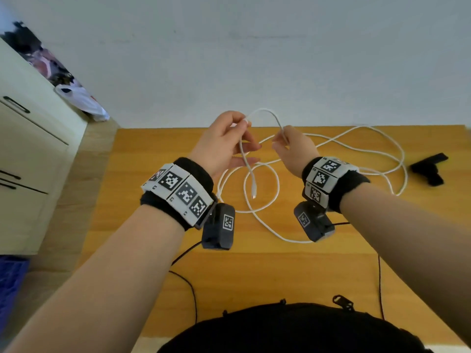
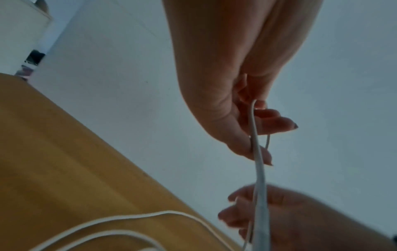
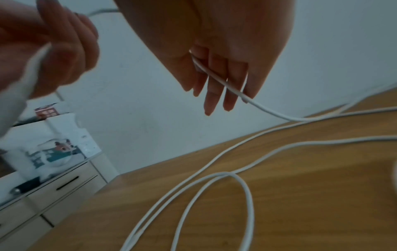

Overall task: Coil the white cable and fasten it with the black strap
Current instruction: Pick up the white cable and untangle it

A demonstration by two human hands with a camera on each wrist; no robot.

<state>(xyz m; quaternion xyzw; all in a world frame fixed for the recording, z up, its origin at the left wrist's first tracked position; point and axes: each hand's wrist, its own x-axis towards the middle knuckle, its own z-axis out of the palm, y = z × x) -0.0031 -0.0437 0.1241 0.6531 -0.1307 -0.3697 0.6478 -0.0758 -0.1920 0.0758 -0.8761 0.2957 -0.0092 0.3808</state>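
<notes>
A long white cable (image 1: 265, 114) arcs between both raised hands above the wooden table (image 1: 254, 271). My left hand (image 1: 226, 141) pinches it near one end, and the plug end (image 1: 253, 192) hangs down below the palm. My right hand (image 1: 288, 145) pinches the cable (image 3: 217, 78) a short way along, between thumb and fingers. The rest of the cable (image 1: 356, 149) lies in loose loops on the table. The black strap (image 1: 429, 167) lies on the table at the far right, apart from both hands. In the left wrist view the cable (image 2: 256, 144) runs down past the fingers.
A cream cabinet with drawers (image 1: 28, 149) stands at the left, with a white plastic bag (image 1: 81, 100) and clutter on top. A plain wall (image 1: 254, 47) rises behind the table. Thin black wires (image 1: 190, 289) from the wrist cameras trail over the table's near part.
</notes>
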